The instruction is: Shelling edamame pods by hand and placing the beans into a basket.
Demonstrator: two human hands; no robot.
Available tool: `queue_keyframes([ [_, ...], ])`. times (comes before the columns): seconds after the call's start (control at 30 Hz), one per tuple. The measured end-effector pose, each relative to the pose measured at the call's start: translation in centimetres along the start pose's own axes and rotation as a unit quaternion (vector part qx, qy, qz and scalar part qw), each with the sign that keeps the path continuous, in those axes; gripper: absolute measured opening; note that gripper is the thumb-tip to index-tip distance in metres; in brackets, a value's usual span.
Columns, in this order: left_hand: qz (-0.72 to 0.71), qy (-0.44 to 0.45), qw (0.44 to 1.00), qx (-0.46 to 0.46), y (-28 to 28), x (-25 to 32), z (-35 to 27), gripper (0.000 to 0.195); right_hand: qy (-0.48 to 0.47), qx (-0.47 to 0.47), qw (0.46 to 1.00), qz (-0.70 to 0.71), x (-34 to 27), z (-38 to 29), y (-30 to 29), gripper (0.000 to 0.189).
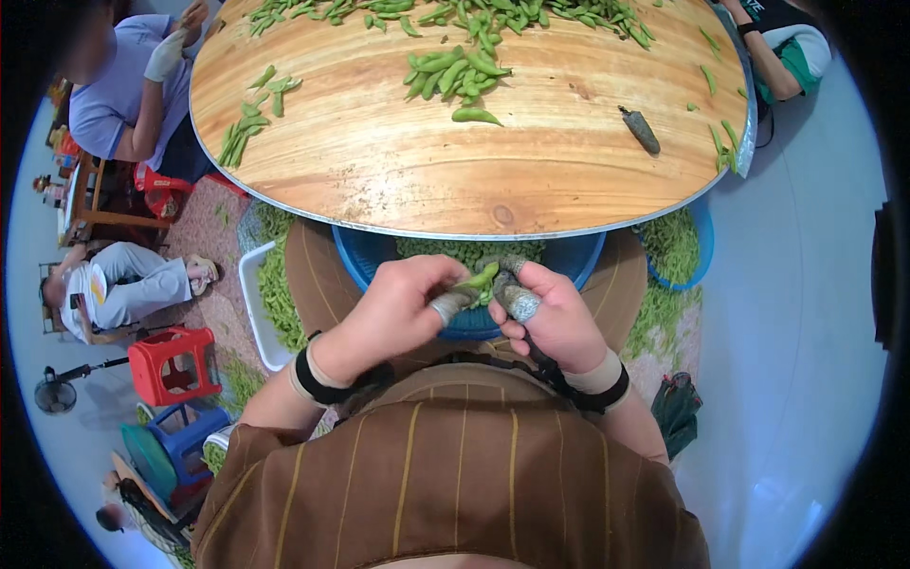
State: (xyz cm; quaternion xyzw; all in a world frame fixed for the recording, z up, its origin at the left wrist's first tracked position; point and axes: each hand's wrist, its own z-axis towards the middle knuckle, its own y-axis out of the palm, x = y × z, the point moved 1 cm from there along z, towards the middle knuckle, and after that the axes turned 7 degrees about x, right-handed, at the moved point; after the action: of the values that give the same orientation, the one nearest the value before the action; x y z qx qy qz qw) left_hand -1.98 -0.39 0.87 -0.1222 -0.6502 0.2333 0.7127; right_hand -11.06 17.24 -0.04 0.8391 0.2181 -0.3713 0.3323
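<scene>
Both hands are over a blue basin (pixel 352 259) on the lap, just in front of the table's near edge. My left hand (pixel 402 306) grips a green soybean pod (pixel 480 277) between wrapped fingertips. At the pod's other end is my right hand (pixel 551 306), with dark and silvery wraps on its thumb and finger, touching or very close to it; its fingers are curled. Shelled green beans (pixel 441 249) lie in the basin, partly hidden by the hands. A small pile of pods (pixel 455 75) rests on the round wooden table (pixel 398 171), with one single pod (pixel 476 116) nearer me.
A dark finger-shaped wrap (pixel 641 131) lies on the table at right. Left of the basin stands a white tub (pixel 256 306) of pods or hulls; a blue tub (pixel 700 242) stands right. A co-worker (pixel 135 92) sits left, another (pixel 789 57) right. A red stool (pixel 170 366) stands further left.
</scene>
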Motion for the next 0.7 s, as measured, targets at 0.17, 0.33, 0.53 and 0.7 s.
queue_keyframes([
  [0.17,0.261,0.15,0.952,0.058,1.1,0.7,-0.1,0.027,-0.02,0.015,0.999,-0.027,0.5,0.2,0.6,0.015],
  [0.33,-0.327,-0.369,0.87,-0.017,0.3,0.1,0.2,0.012,0.006,-0.017,0.999,0.048,0.4,0.0,0.1,0.016],
  [0.53,-0.298,-0.325,0.897,-0.029,0.7,-0.3,-0.4,0.021,-0.121,0.047,0.986,-0.1,1.5,0.6,-0.7,0.019],
  [0.7,-0.076,-0.144,0.983,-0.084,0.7,0.6,-0.2,0.045,-0.282,0.135,0.871,-0.38,1.1,1.2,-0.2,0.029],
])
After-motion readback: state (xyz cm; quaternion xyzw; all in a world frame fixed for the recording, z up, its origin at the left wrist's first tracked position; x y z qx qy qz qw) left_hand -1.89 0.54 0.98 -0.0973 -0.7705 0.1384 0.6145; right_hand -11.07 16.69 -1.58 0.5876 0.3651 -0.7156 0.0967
